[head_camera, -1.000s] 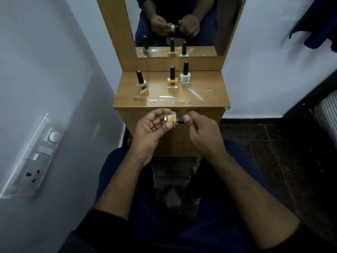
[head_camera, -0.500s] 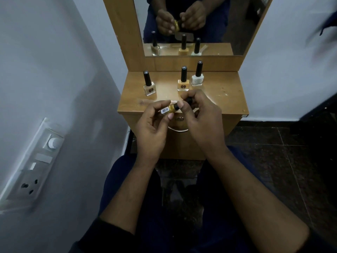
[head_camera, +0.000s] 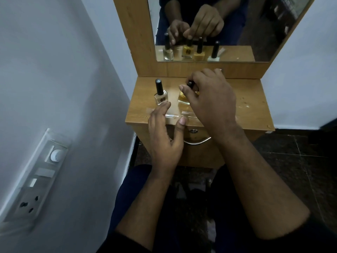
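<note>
Gold polish bottle (head_camera: 182,98) stands on dresser top (head_camera: 251,99), right hand (head_camera: 209,103) fingers pinched round its black cap (head_camera: 190,84), left hand (head_camera: 164,137) loose-fingered, empty; judged light, rigid, slick, breakable glass, so grip cap low.

Two nail polish bottles show directly on the one wooden dresser top (head_camera: 251,99): a pale bottle (head_camera: 160,97) at ten o'clock, a yellow bottle (head_camera: 182,98) at eleven. One mirror (head_camera: 255,24) at twelve o'clock reflects four bottles. Two hands: left hand (head_camera: 164,141), right hand (head_camera: 211,101). One switch panel (head_camera: 36,179) at eight o'clock.
</note>
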Motion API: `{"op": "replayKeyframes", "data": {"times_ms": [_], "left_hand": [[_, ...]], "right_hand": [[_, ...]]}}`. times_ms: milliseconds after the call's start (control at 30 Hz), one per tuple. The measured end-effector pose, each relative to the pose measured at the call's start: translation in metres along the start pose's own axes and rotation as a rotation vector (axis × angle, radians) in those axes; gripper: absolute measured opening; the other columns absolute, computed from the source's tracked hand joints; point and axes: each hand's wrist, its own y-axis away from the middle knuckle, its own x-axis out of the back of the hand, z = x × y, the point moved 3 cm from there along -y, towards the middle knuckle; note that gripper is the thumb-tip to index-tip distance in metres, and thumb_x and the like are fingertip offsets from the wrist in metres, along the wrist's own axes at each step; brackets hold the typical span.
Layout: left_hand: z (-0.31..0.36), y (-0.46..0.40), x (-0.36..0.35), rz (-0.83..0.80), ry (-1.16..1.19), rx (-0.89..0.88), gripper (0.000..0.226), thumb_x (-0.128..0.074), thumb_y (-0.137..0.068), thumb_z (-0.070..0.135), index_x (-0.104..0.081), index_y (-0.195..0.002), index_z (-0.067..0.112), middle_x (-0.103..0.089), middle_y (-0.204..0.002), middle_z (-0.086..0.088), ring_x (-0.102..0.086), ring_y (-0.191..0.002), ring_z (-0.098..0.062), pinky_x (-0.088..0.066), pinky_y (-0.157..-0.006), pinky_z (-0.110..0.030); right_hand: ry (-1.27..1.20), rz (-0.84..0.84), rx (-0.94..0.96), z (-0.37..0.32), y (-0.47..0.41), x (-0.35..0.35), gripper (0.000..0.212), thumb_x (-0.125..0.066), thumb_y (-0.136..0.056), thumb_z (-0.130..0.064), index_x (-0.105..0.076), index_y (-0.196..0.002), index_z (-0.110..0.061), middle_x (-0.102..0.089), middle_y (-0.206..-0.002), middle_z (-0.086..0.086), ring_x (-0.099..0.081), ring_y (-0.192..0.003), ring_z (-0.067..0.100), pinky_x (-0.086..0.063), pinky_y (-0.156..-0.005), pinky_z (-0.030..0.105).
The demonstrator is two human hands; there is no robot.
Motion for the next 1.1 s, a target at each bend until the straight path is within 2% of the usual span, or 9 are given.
{"op": "replayKeyframes", "data": {"times_ms": [100, 300, 500, 633, 700, 800, 867, 1000, 1100], "left_hand": [[-0.001, -0.001, -0.001, -0.004, -0.008, -0.012, 0.049, -0.064, -0.101, 0.027, -0.052, -0.143, 0.006, -0.054, -0.142, -0.004, -0.050, -0.136, -0.024, -0.048, -0.105, -0.053], [-0.002, -0.002, 0.004, 0.001, -0.004, -0.019, 0.051, -0.068, -0.098, 0.022, -0.052, -0.142, 0.002, -0.055, -0.142, -0.007, -0.049, -0.138, -0.024, -0.046, -0.108, -0.050], [0.002, 0.000, 0.004, -0.003, 0.008, -0.023, 0.051, -0.069, -0.098, 0.025, -0.053, -0.141, 0.004, -0.055, -0.142, -0.006, -0.049, -0.138, -0.024, -0.046, -0.108, -0.051], [0.006, 0.002, -0.001, -0.007, 0.015, -0.029, 0.048, -0.069, -0.099, 0.027, -0.054, -0.140, 0.009, -0.055, -0.141, -0.004, -0.049, -0.138, -0.023, -0.046, -0.109, -0.050], [0.008, 0.003, -0.003, -0.017, 0.007, -0.027, 0.048, -0.069, -0.099, 0.028, -0.054, -0.140, 0.009, -0.055, -0.141, -0.004, -0.048, -0.138, -0.022, -0.045, -0.111, -0.047], [0.010, 0.004, -0.005, -0.026, -0.004, -0.024, 0.048, -0.069, -0.098, 0.026, -0.055, -0.140, 0.007, -0.055, -0.141, -0.005, -0.048, -0.139, -0.021, -0.044, -0.112, -0.043], [0.009, 0.004, -0.005, -0.028, -0.013, -0.030, 0.048, -0.070, -0.097, 0.025, -0.055, -0.140, 0.007, -0.055, -0.141, -0.005, -0.048, -0.138, -0.021, -0.044, -0.112, -0.041], [0.008, 0.005, -0.007, -0.033, -0.012, -0.037, 0.049, -0.070, -0.097, 0.024, -0.054, -0.140, 0.007, -0.055, -0.141, -0.005, -0.048, -0.138, -0.021, -0.045, -0.111, -0.044], [0.008, 0.005, -0.008, -0.033, -0.019, -0.045, 0.050, -0.070, -0.097, 0.025, -0.054, -0.141, 0.007, -0.056, -0.141, -0.006, -0.048, -0.138, -0.022, -0.045, -0.111, -0.043]], "right_hand": [[0.002, -0.024, -0.017, -0.004, -0.004, -0.007, 0.028, -0.061, -0.100, -0.044, -0.069, -0.109, -0.018, -0.065, -0.100, -0.002, -0.052, -0.095, 0.016, -0.034, -0.073, 0.027], [0.039, -0.032, 0.008, -0.014, -0.007, -0.009, 0.030, -0.059, -0.102, -0.042, -0.069, -0.115, -0.016, -0.066, -0.104, 0.001, -0.054, -0.097, 0.018, -0.033, -0.075, 0.028], [0.010, -0.013, -0.013, -0.010, -0.002, -0.006, 0.038, -0.060, -0.100, -0.043, -0.065, -0.124, -0.014, -0.066, -0.103, 0.001, -0.057, -0.095, 0.018, -0.037, -0.072, 0.027], [0.001, 0.067, -0.085, 0.003, 0.001, 0.009, 0.031, -0.061, -0.101, -0.034, -0.066, -0.127, -0.018, -0.062, -0.118, 0.002, -0.055, -0.104, 0.015, -0.036, -0.073, 0.022], [0.002, 0.030, -0.085, 0.008, 0.000, 0.010, 0.034, -0.060, -0.101, -0.031, -0.063, -0.133, -0.019, -0.059, -0.127, 0.002, -0.053, -0.110, 0.016, -0.038, -0.076, 0.022], [0.022, -0.072, -0.025, 0.011, 0.002, 0.003, 0.040, -0.059, -0.102, -0.029, -0.058, -0.141, -0.020, -0.060, -0.132, 0.003, -0.052, -0.116, 0.020, -0.045, -0.085, 0.030], [0.022, -0.088, -0.004, 0.011, 0.004, 0.000, 0.034, -0.059, -0.102, -0.024, -0.063, -0.135, -0.017, -0.061, -0.129, 0.005, -0.053, -0.116, 0.023, -0.047, -0.087, 0.033], [-0.018, -0.064, -0.034, 0.014, 0.004, 0.000, 0.028, -0.060, -0.100, -0.011, -0.067, -0.127, -0.012, -0.062, -0.121, 0.007, -0.057, -0.109, 0.020, -0.050, -0.080, 0.030], [-0.068, -0.052, -0.030, 0.017, 0.005, 0.004, 0.025, -0.060, -0.100, -0.013, -0.068, -0.124, -0.013, -0.063, -0.120, 0.006, -0.060, -0.104, 0.017, -0.053, -0.078, 0.031]]}}
